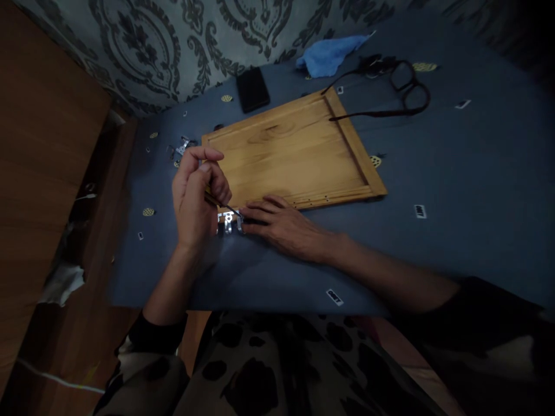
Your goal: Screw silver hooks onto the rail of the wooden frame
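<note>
My left hand [197, 196] is closed around a thin screwdriver [222, 203], its handle mostly hidden in the fist. The shaft slants down to a shiny metal hook strip [228, 221] at the near edge of a framed wooden panel [281, 150]. My right hand [288, 228] lies flat with fingers stretched, across that near edge, its fingertips beside the hooks. Whether they press on the metal I cannot tell. Small dark holes run along the panel's near rim, right of the hand. Past my left hand lie more metal hooks [184, 144].
Eyeglasses [405, 92] rest with their arms over the panel's far right corner. Behind are a blue cloth [332, 56] and a black rectangular object [252, 89]. A patterned wall stands close behind the blue-covered surface [455, 173]; a wooden cabinet [47, 104] is at left.
</note>
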A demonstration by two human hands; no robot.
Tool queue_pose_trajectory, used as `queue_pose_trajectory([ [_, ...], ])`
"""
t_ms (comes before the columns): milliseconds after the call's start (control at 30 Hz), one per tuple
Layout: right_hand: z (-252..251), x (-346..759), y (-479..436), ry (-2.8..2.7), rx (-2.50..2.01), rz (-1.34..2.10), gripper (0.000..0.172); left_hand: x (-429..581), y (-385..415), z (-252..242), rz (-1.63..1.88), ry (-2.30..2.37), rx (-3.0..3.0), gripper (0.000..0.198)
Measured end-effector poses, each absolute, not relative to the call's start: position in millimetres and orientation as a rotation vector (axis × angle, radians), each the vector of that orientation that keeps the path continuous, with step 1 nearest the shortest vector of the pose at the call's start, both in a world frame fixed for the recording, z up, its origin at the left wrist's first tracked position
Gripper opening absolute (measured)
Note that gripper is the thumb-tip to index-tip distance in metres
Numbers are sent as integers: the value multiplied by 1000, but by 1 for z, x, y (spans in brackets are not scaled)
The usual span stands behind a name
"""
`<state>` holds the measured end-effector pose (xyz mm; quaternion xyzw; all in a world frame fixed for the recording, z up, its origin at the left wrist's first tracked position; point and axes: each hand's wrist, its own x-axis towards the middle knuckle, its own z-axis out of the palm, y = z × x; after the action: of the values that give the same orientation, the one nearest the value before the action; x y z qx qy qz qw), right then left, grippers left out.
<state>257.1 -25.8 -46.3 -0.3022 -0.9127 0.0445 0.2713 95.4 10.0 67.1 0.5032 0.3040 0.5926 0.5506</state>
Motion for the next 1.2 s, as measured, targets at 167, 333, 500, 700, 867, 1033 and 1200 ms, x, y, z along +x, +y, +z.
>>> queue_pose_trajectory([
  [167, -47, 257, -26, -2464, -833, 128, 37, 100, 9, 65, 1438, 702, 1167, 14],
  [333, -42, 257, -28, -2484, -859, 159, 38, 103, 10, 63, 1398, 635, 1217, 15],
  [500, -41, 257, -28, -2463, -839, 157, 38, 95, 17, 63, 1289, 599, 1244, 24],
  [700, -42, 257, -27, -2462, -819, 155, 37, 88, 15, 63, 1185, 623, 1304, 17],
  [867, -43, 257, -26, -2473, -837, 162, 38, 90, 11, 72, 1525, 662, 1189, 20],
  [1033, -45, 258, -26, -2462, -826, 133, 38, 92, 11, 75, 1579, 672, 1135, 32],
  [1200, -44, 258, -26, -2455, -797, 140, 36, 92, 11, 66, 1541, 709, 1136, 24],
])
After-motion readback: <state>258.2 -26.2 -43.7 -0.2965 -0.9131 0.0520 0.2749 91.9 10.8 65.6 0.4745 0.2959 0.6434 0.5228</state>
